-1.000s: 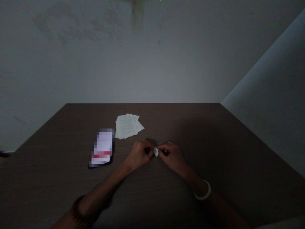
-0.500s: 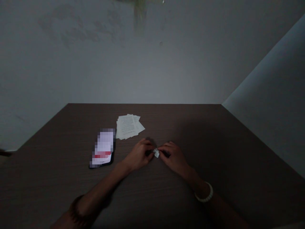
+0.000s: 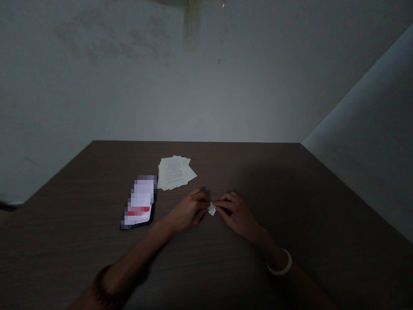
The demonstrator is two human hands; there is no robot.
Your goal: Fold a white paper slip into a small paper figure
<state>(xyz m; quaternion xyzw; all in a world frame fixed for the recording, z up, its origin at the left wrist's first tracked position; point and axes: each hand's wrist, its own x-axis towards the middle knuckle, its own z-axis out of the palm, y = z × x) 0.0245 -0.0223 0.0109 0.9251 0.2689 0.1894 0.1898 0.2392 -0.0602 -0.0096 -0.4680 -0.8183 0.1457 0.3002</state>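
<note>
A small folded piece of white paper (image 3: 211, 209) is pinched between my two hands, low over the middle of the table. My left hand (image 3: 189, 209) grips its left side with thumb and fingers closed. On the opposite side, my right hand (image 3: 237, 215) holds it between thumb and forefinger. The fingertips hide the paper's edges, so its exact folded shape is hard to make out. Just beyond my left hand lies a loose stack of printed paper sheets (image 3: 174, 173).
A phone (image 3: 139, 202) with a lit, blurred screen lies left of my left hand, close to the stack. The dark wooden table (image 3: 245, 275) meets a grey, stained wall (image 3: 206, 94) at the back and another wall (image 3: 371, 142) on the right.
My fingers have shifted slightly around the small paper, and its lower part now shows as a point. The stack and the phone lie as before; the view has tilted a little.
</note>
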